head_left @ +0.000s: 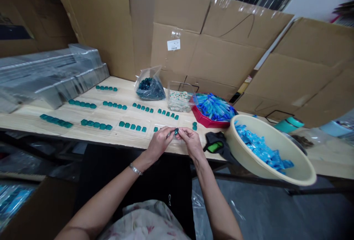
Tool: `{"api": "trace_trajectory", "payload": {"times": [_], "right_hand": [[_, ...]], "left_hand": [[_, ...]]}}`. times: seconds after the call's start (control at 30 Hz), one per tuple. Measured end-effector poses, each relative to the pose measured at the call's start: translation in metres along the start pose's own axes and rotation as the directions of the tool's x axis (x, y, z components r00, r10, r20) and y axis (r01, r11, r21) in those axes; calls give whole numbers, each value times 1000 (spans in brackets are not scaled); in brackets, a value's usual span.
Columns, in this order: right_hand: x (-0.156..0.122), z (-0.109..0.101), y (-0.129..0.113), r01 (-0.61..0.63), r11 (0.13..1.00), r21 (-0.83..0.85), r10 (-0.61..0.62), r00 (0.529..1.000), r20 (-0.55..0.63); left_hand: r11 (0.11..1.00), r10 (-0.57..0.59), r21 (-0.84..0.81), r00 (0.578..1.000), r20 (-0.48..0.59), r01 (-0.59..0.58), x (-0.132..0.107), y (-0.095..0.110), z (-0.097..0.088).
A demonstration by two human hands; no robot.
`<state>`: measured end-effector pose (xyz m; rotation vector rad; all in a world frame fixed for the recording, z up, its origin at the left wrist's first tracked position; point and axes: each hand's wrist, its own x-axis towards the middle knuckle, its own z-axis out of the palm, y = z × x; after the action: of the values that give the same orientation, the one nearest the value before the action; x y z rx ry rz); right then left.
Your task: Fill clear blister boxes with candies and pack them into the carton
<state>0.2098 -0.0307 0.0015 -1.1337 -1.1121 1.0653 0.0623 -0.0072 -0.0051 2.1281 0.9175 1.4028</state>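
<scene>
Teal pieces [127, 125] lie in tidy rows across a pale wooden table [124, 92], spread from about nine to twelve o'clock. I count eight rows of roughly five to eight pieces each, though the farthest left are blurred and hard to count exactly. Just past them are one lone piece [155, 129] and a stack of two [194, 125]. That makes eight rows laid out, with a short gap of table before the hands' end of the line.

Both hands are closed and meet at twelve o'clock, just above the table edge. The fingers of the left hand [159, 143], which has a silver bracelet [135, 169] at the wrist, and of the right hand [192, 143] pinch one small teal piece [176, 132] between them.

More material sits farther out. One clear bag [150, 89] of dark teal pieces stands at twelve, with one clear box [181, 100] of pale pieces just beside it. One red tray [214, 107] heaped with blue pieces is at one o'clock. One beige basin [249, 159] of light blue pieces tilts at two o'clock, too full to count. One black and green glove [215, 146] lies by its rim. Stacked clear plastic sheets [49, 74] sit at ten o'clock, and cardboard [221, 59] stands behind the table.
</scene>
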Motion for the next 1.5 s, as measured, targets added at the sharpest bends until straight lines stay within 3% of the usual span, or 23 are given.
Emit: {"api": "trace_trajectory", "payload": {"times": [0.1,0.23,0.33,0.47,0.57,0.8,0.97,1.1,1.27,1.5], "right_hand": [[-8,7,-6,119,963,-241,-134,990,-45],[-22,15,-17,327,734,-595,-414,910,-11],[-29,18,-20,359,649,-671,-471,882,17],[-31,19,-18,316,723,-614,-397,918,5],[-30,17,-15,313,730,-608,-368,929,37],[-31,14,-13,225,866,-446,-241,970,20],[-37,21,-19,204,803,-560,-310,945,-100],[-39,25,-17,171,773,-612,-354,915,-192],[-38,24,-12,195,833,-518,-320,933,-164],[-37,19,-15,182,807,-562,-343,919,-194]], "left_hand": [[996,17,84,1000,10,-18,0,0,-2],[988,28,152,999,38,-33,2,3,-5],[981,50,185,996,69,-62,1,9,-6],[984,46,166,995,88,-61,-2,17,-5],[987,33,153,991,130,-53,-4,21,-4],[953,37,295,994,98,-65,-4,21,-4],[943,51,320,990,134,-92,-4,28,-6],[975,3,219,995,105,-26,-4,31,-5],[991,-48,128,999,23,45,-3,27,-4],[979,29,201,999,35,-35,-3,25,-4]]}}
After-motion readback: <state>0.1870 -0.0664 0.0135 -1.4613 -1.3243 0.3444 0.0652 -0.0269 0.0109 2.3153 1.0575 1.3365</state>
